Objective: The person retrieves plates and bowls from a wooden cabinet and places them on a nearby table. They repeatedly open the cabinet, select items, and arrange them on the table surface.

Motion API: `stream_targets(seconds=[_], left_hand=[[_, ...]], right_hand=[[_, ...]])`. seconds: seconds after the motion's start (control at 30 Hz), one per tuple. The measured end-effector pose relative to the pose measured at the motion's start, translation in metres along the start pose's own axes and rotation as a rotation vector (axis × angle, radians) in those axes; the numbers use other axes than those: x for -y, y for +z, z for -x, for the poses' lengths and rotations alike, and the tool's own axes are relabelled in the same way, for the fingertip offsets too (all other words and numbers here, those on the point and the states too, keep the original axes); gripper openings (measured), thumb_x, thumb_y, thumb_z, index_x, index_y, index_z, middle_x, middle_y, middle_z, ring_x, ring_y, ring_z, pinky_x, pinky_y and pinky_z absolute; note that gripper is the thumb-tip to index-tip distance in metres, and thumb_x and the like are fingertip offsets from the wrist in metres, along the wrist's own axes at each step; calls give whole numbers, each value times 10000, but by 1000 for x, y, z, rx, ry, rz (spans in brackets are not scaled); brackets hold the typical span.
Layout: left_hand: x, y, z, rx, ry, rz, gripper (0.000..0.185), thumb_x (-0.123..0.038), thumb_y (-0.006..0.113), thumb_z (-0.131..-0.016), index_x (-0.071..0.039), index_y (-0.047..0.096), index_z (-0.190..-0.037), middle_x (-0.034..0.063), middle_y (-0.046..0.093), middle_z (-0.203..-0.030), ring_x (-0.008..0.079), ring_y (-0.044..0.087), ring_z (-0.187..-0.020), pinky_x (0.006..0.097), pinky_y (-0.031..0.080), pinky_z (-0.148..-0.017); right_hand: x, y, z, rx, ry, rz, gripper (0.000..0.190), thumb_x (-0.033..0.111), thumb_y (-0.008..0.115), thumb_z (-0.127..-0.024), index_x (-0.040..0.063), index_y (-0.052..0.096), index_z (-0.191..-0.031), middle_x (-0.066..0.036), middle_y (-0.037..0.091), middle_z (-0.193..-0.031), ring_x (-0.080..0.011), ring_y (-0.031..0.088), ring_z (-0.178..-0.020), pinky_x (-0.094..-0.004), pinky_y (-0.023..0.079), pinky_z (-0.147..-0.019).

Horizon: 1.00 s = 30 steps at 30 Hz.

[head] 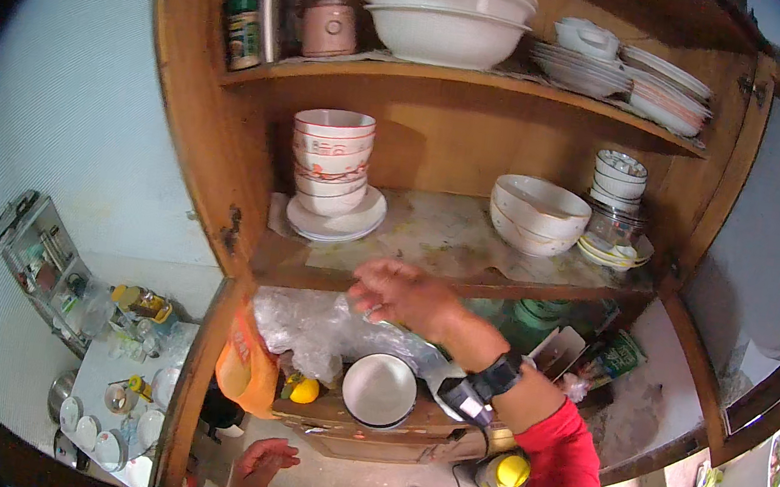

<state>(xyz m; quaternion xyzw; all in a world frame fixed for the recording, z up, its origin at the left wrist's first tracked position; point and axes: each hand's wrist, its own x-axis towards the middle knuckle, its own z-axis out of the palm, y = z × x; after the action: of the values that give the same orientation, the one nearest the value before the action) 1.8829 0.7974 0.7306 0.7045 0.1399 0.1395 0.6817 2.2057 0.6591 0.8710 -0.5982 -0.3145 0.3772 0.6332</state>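
My right hand reaches in front of the cabinet's lower shelf edge, fingers apart and holding nothing; a dark watch is on that wrist. My left hand is low, left of centre, empty with its fingers partly spread. Below my right hand a white bowl with a dark rim stands on the wooden counter. Up and left of that hand, a stack of patterned bowls rests on white plates. Two large bowls are stacked farther right, beside small bowls and glass bowls.
On the upper shelf are large white bowls, a pink blender base and plates. Clear plastic bags, an orange bag and a yellow fruit lie low down. Open cabinet doors flank both sides.
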Motion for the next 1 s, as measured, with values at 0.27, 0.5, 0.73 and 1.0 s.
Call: stream_targets(seconds=[0.27,0.5,0.73,1.0], left_hand=[[-11,42,-35,19,69,27,338,-245,542,-906,40,529,-1086,168,617,-1002,250,626,-911,395,503,-836],[-48,73,-74,192,40,11,308,-100,477,-903,44,489,-1175,169,596,-1080,250,618,-931,382,472,-884],[-116,121,-147,277,190,138,316,-149,502,-898,23,507,-1164,172,602,-1075,274,601,-991,384,469,-888],[-160,213,-271,350,101,302,451,-297,523,-907,-29,428,-1256,176,505,-1204,301,543,-1075,419,467,-884]], right_hand=[[-12,-50,64,164,-79,154,316,274,534,-926,48,496,-1144,-66,608,-988,-134,608,-831,-258,505,-679],[32,-161,139,-456,-295,73,233,218,503,-935,75,535,-1116,-80,618,-1021,-158,584,-901,-287,486,-751],[23,-246,146,-781,-246,-142,540,390,595,-855,119,410,-1284,-116,452,-1266,-278,462,-1136,-453,439,-901],[22,-252,111,-855,-202,-114,705,461,645,-797,130,338,-1339,-93,417,-1305,-301,426,-1164,-462,426,-902]])
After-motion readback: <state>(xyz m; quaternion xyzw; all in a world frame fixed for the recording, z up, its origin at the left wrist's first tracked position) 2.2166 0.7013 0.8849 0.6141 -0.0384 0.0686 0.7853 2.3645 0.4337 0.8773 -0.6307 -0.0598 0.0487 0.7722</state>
